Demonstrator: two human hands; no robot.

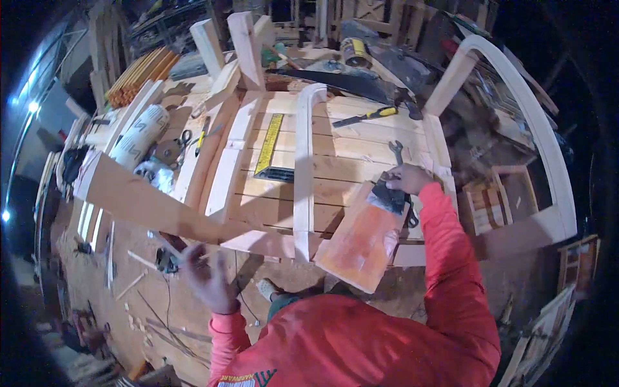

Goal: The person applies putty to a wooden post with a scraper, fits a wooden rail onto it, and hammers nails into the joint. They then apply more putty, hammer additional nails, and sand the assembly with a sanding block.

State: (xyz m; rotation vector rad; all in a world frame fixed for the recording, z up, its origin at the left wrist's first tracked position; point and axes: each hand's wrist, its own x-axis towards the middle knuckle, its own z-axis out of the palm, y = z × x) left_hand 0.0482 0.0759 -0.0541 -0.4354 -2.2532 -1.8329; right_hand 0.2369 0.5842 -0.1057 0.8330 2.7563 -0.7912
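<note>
My right hand (409, 178) has its fingers closed on a dark, flat-bladed scraper (388, 198). The blade lies against the upper end of an orange-stained board (354, 248), which rests slanted over the near edge of the wooden frame. Just beyond that hand is an open-ended wrench (396, 151), and a dark tool (411, 216) shows partly from under the forearm. My left hand (209, 280) hangs in the air at the near left, fingers spread and slightly blurred, holding nothing. Near it runs a wooden beam (155, 197).
On the slats lie a yellow try square (269, 145), a yellow-and-black chisel (366, 117) and a handsaw (338, 85). A hammer (407, 103) is nearby. A curved frame (535, 109) rises at right. Upright posts (245, 48) stand at the back. Offcuts litter the floor.
</note>
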